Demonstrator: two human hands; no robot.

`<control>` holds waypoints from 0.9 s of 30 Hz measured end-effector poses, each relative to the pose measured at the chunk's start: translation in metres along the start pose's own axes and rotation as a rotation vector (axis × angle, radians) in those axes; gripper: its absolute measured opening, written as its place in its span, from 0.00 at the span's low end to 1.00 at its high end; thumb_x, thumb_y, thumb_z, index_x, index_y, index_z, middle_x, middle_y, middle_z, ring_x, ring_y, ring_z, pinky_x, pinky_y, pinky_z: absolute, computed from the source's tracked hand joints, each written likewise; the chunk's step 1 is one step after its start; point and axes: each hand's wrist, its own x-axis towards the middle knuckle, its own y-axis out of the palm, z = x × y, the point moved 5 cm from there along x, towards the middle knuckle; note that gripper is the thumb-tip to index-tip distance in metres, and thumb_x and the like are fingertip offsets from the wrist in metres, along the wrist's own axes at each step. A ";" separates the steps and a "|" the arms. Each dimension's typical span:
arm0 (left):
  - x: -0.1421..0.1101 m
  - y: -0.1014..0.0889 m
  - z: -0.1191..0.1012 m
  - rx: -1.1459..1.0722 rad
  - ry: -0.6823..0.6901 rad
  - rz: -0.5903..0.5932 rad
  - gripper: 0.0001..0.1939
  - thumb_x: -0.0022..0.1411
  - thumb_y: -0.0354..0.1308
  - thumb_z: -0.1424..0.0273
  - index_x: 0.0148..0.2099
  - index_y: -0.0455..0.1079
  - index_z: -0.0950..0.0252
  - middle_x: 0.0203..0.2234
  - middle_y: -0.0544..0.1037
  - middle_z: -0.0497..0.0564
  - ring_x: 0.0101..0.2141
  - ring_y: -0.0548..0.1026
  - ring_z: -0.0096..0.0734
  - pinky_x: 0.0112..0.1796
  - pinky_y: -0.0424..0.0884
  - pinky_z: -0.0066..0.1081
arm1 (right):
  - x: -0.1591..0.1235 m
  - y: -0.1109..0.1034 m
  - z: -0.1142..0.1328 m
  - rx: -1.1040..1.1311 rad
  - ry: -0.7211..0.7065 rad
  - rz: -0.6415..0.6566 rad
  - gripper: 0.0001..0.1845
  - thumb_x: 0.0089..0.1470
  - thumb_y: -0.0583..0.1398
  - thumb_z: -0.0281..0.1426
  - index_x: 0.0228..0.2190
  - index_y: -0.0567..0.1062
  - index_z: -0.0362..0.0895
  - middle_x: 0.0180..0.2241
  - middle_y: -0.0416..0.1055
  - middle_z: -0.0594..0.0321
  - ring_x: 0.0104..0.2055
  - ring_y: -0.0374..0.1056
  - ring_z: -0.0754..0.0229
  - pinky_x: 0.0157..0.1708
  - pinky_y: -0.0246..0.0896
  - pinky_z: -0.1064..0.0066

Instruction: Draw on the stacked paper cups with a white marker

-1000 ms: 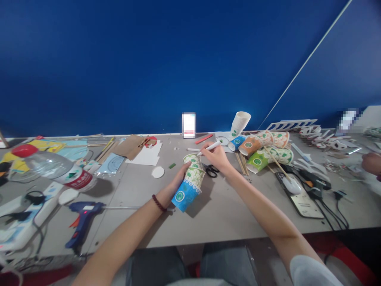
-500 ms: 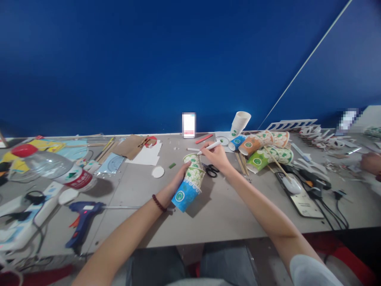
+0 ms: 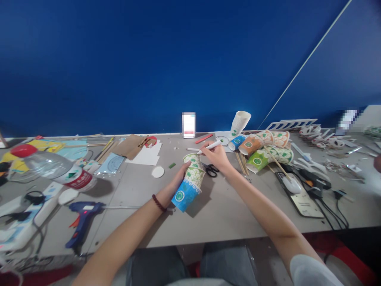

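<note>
My left hand (image 3: 177,180) is wrapped round a tilted stack of paper cups (image 3: 189,183), blue at the near end and green-patterned at the far end. My right hand (image 3: 218,156) pinches a white marker (image 3: 210,147), whose tip touches the far cup of the stack. Black scissors (image 3: 211,171) lie on the grey table (image 3: 220,210) just under my right wrist.
A blue glue gun (image 3: 83,216), a water bottle (image 3: 56,169) and a power strip (image 3: 20,222) lie at left. Cardboard and white paper (image 3: 145,155) sit behind. Several coloured cups with sticks (image 3: 263,149), a phone (image 3: 300,196) and cables are at right. Another person's hand (image 3: 377,163) shows at the right edge.
My hands, the cups and the marker have stayed put. The other person's hand at the right edge has drawn back towards the edge.
</note>
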 end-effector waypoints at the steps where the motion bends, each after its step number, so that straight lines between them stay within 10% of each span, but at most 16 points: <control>1: 0.000 0.000 0.000 -0.001 0.002 0.000 0.23 0.65 0.51 0.57 0.43 0.74 0.73 0.31 0.81 0.61 0.25 0.77 0.37 0.31 0.74 0.34 | 0.000 0.000 0.000 -0.005 -0.001 -0.001 0.05 0.42 0.60 0.32 0.24 0.74 0.44 0.25 0.74 0.63 0.30 0.72 0.58 0.33 0.69 0.70; 27: -0.001 0.002 0.001 -0.013 -0.010 0.017 0.24 0.65 0.50 0.57 0.44 0.74 0.74 0.30 0.81 0.62 0.24 0.77 0.37 0.30 0.74 0.33 | -0.001 -0.002 0.004 -0.083 -0.034 -0.020 0.06 0.42 0.58 0.34 0.23 0.72 0.44 0.22 0.71 0.65 0.28 0.71 0.59 0.30 0.67 0.71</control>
